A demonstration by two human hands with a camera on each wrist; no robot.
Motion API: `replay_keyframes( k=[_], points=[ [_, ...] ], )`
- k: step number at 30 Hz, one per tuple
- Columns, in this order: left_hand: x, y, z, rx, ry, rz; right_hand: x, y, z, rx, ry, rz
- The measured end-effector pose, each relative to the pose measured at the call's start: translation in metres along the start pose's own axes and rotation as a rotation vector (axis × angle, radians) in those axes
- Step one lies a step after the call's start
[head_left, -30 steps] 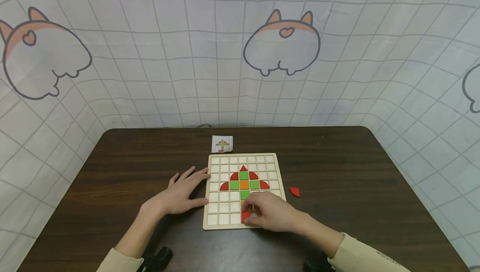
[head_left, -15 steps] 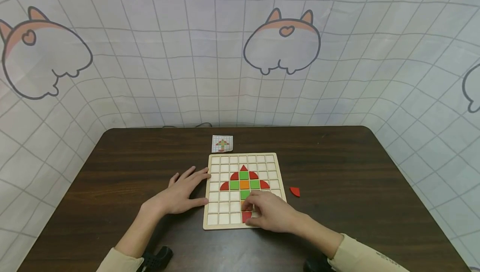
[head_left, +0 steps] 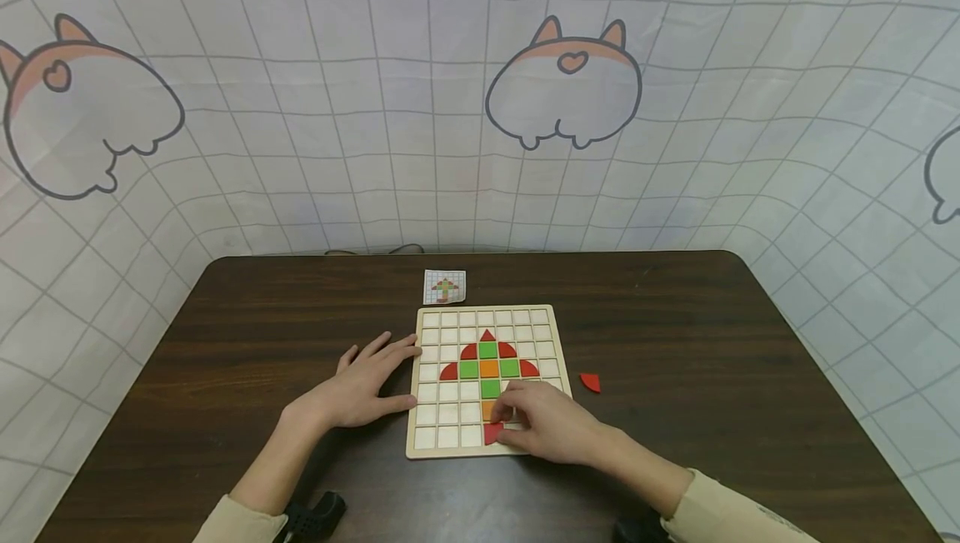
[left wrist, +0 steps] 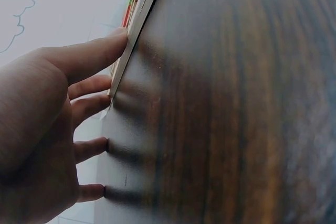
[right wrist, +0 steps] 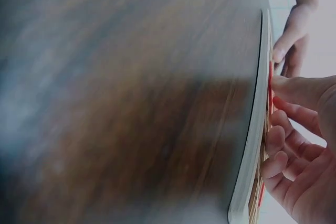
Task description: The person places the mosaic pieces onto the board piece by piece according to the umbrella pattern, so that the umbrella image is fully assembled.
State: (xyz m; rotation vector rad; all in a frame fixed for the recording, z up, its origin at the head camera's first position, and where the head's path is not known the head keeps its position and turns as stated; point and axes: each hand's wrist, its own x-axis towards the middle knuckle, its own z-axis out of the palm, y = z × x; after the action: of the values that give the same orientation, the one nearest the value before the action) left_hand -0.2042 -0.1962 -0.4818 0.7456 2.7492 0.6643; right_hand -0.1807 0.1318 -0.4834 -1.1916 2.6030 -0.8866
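A pale wooden grid board (head_left: 438,414) lies on the table, with red, green and orange tiles set in an arrow-like pattern. My left hand (head_left: 363,389) spreads its fairly straight fingers along the board's left edge. In the left wrist view its thumb (left wrist: 100,53) touches that edge, and some fingertips rest on the table. Over the board's lower part, my right hand (head_left: 551,422) pinches a red tile (head_left: 492,432) between thumb and forefinger, below an orange tile (head_left: 488,410). The fingers partly cover this tile's shape. In the right wrist view the other fingers curl over the board.
A loose red quarter-round tile (head_left: 590,382) lies to the right of the board. Behind the board is a small printed pattern card (head_left: 445,286). The dark wooden table (head_left: 675,335) meets a white gridded curtain (head_left: 337,110) at its back.
My right hand has shifted slightly to the right, and more of the orange tile shows. The red tile under its fingers looks slightly turned. My left hand has stayed in place.
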Motion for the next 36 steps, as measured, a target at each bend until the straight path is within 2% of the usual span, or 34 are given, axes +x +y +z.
replay_keyframes(
  k=[8, 17, 30, 36],
  points=[
    [0.0, 0.0, -0.001, 0.007, 0.001, 0.002, -0.012, 0.013, -0.01, 0.081, 0.042, 0.059],
    [0.0, 0.0, -0.001, 0.011, -0.001, 0.0, -0.035, 0.035, -0.029, 0.117, 0.155, 0.137],
    [-0.001, 0.001, 0.0, 0.001, 0.002, -0.003, -0.066, 0.063, -0.053, 0.088, 0.328, 0.25],
    [-0.001, 0.001, 0.0, 0.007, 0.005, -0.004, -0.074, 0.076, -0.057, 0.047, 0.335, 0.341]
  ],
)
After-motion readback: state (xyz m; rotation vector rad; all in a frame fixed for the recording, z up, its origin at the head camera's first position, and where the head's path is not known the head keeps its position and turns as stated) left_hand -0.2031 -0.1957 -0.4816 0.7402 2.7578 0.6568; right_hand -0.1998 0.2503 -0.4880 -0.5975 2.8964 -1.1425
